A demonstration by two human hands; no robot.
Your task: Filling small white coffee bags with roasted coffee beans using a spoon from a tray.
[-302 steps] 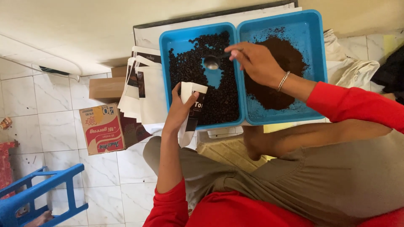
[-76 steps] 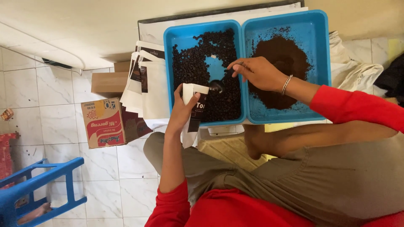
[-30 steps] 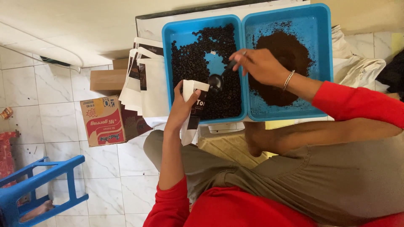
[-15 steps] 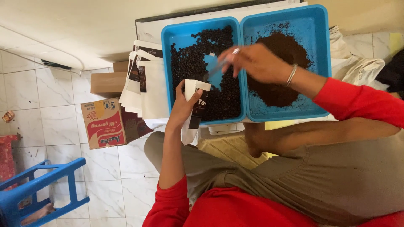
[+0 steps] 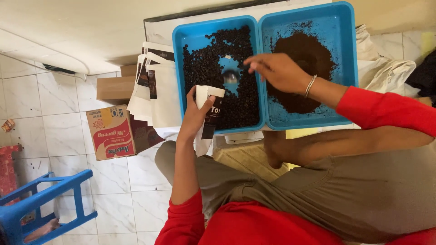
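Gripping an upright white-and-black pouch (image 5: 206, 119) at the near rim of the blue bean tray (image 5: 178, 68), left hand (image 5: 196, 119) closed round it, right hand (image 5: 277, 71) pinching a small metal scoop (image 5: 230, 77) over the dark beans (image 5: 204, 63).

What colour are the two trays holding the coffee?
Bright blue: both trays, seen in the head view.

Soft, even daylight fills the view, bright on the white floor tiles (image 5: 50, 95) without glare. Shadows are faint. The right hand (image 5: 277, 70) is slightly motion-blurred; the rest is fairly sharp.
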